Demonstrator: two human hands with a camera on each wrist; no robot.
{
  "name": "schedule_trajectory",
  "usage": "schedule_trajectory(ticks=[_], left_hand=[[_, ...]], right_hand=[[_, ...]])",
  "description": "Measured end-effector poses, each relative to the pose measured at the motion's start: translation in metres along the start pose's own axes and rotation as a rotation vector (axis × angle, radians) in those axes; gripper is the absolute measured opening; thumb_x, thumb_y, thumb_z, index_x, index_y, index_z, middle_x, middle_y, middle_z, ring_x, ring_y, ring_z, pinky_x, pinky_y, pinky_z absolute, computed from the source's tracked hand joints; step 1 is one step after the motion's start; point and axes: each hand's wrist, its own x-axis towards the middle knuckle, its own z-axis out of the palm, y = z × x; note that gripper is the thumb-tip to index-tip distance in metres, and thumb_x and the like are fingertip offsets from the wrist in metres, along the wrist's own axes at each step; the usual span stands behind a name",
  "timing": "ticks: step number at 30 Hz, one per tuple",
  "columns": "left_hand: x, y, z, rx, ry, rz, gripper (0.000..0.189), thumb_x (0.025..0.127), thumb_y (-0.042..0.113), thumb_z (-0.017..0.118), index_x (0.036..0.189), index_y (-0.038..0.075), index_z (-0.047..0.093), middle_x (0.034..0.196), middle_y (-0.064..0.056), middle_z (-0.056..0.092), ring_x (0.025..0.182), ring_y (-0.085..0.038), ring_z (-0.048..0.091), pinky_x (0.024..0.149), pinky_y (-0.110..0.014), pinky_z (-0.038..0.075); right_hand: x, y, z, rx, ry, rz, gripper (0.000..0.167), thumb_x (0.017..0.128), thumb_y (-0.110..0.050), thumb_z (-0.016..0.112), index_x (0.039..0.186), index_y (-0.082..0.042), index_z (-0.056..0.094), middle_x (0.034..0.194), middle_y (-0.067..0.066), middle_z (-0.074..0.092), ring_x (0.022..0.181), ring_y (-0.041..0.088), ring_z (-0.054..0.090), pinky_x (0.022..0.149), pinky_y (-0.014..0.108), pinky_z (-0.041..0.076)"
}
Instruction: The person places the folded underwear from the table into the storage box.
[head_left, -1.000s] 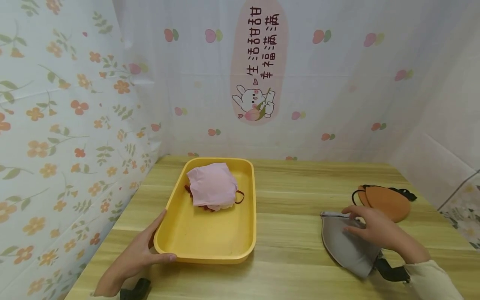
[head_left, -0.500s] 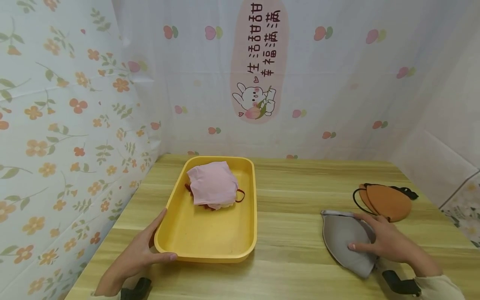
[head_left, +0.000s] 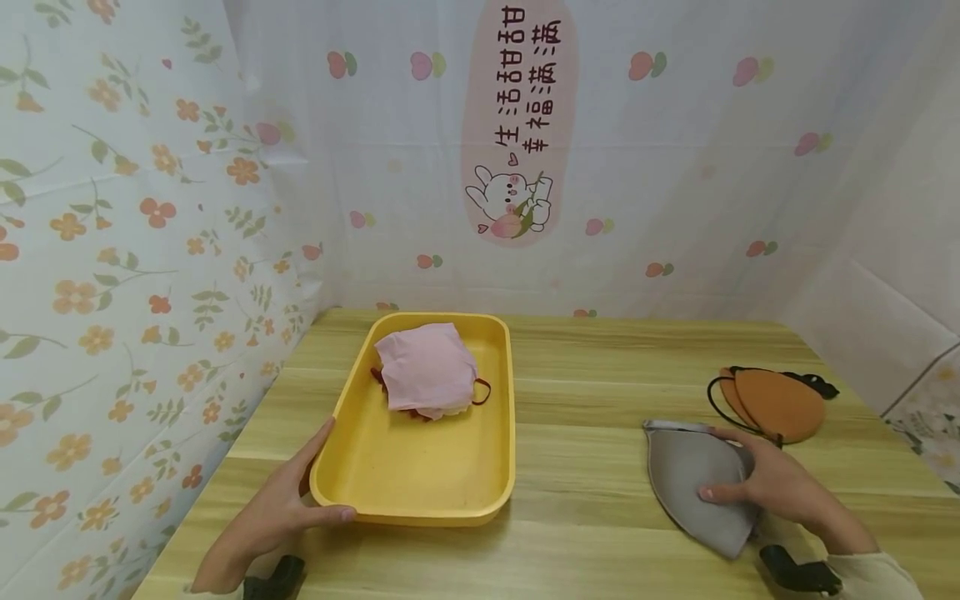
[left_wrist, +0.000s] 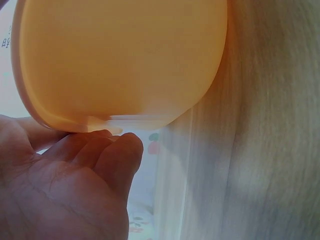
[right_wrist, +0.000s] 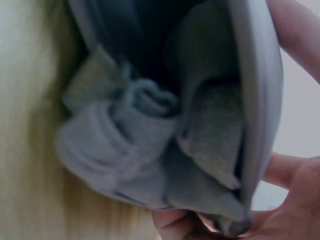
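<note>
Right hand (head_left: 776,479), no longer just poised over it, is now gripping the folded grey eye mask (head_left: 690,475) toward table's (head_left: 585,542) right edge, seemingly secured, left hand (head_left: 281,504) clasping yellow tray's (head_left: 420,518) near-left corner.

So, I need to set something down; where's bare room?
Bare: the table between the yellow tray and gray item, back to the curtain; also the tray's near half. Crowded: the right, where the right hand, gray item and orange item cluster.

Table Layout, Left to Right

Left: tray (head_left: 420,475) on table (head_left: 585,508); cloth bundle (head_left: 427,367) in its far half; left hand (head_left: 281,504) at near-left corner. Right: folded fabric piece (head_left: 690,483) in right hand (head_left: 780,483); corded pads (head_left: 780,404) behind, farther right. Rear: curtain (head_left: 405,167).
</note>
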Motion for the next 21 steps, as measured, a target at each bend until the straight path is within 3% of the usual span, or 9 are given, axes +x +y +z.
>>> schedule_trajectory(ticks=[6, 9, 16, 21], left_hand=[[-0.001, 0.000, 0.001, 0.006, 0.005, -0.002, 0.115, 0.079, 0.022, 0.085, 0.163, 0.011, 0.008, 0.166, -0.025, 0.018, 0.142, -0.039, 0.038, 0.097, -0.007, 0.039], [-0.001, -0.001, 0.001, 0.008, 0.005, -0.007, 0.114, 0.079, 0.023, 0.085, 0.163, 0.012, 0.009, 0.166, -0.025, 0.019, 0.141, -0.030, 0.042, 0.097, -0.007, 0.040], [-0.001, -0.001, 0.000, -0.008, 0.005, 0.003, 0.114, 0.079, 0.022, 0.085, 0.163, 0.013, 0.009, 0.166, -0.024, 0.019, 0.136, -0.003, 0.042, 0.098, -0.007, 0.038], [-0.001, -0.001, 0.001, -0.012, 0.008, 0.017, 0.114, 0.079, 0.022, 0.086, 0.163, 0.012, 0.010, 0.166, -0.025, 0.018, 0.128, 0.015, 0.038, 0.098, -0.006, 0.038]], right_hand=[[-0.001, 0.007, -0.002, 0.133, -0.006, 0.084, 0.095, 0.083, -0.030, 0.082, 0.152, 0.009, 0.029, 0.144, 0.046, 0.035, 0.117, 0.052, 0.051, 0.085, 0.051, 0.051], [-0.004, 0.013, -0.002, 0.235, -0.004, 0.097, 0.092, 0.086, -0.026, 0.080, 0.156, 0.003, 0.027, 0.149, 0.044, 0.028, 0.119, 0.052, 0.050, 0.085, 0.047, 0.051], [-0.007, 0.021, 0.000, 0.498, 0.016, 0.166, 0.079, 0.091, -0.020, 0.074, 0.157, -0.031, 0.032, 0.150, 0.025, 0.031, 0.107, 0.014, 0.057, 0.081, 0.035, 0.054], [-0.007, 0.026, 0.001, 0.608, 0.019, 0.167, 0.075, 0.093, -0.014, 0.071, 0.151, -0.043, 0.035, 0.149, 0.020, 0.026, 0.103, 0.004, 0.055, 0.082, 0.034, 0.054]])
